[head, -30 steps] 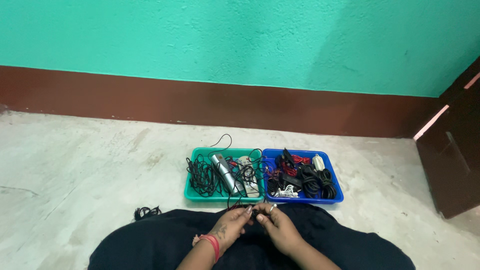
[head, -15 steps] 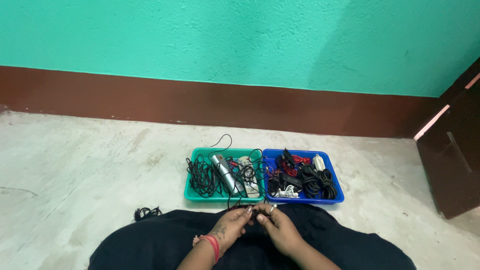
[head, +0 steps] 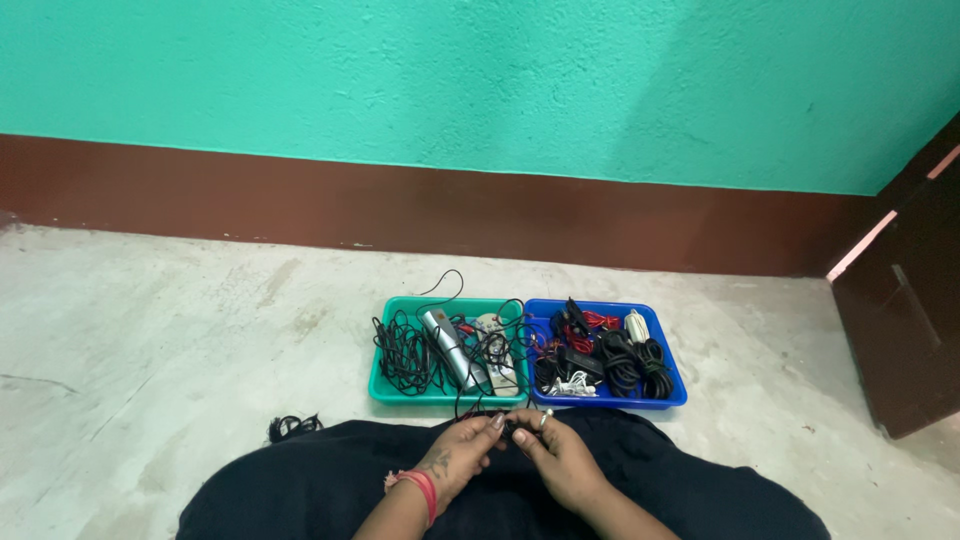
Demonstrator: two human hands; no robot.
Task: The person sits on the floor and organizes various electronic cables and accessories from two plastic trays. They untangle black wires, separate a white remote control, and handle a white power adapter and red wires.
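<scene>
Evidently, a thin black cord [head: 509, 427] is pinched between the fingertips of the left hand [head: 462, 452] and right hand [head: 553, 456], over the lap. Much tangled wire remains in the green tray [head: 385, 385]; coiled cables are laid in the blue tray [head: 672, 390].

A green wall [head: 480, 80] runs across the back, with a dark red-brown band [head: 400, 205] along its base. The floor [head: 150, 340] is bare grey concrete, stained. A dark brown door [head: 910, 300] stands at right.
</scene>
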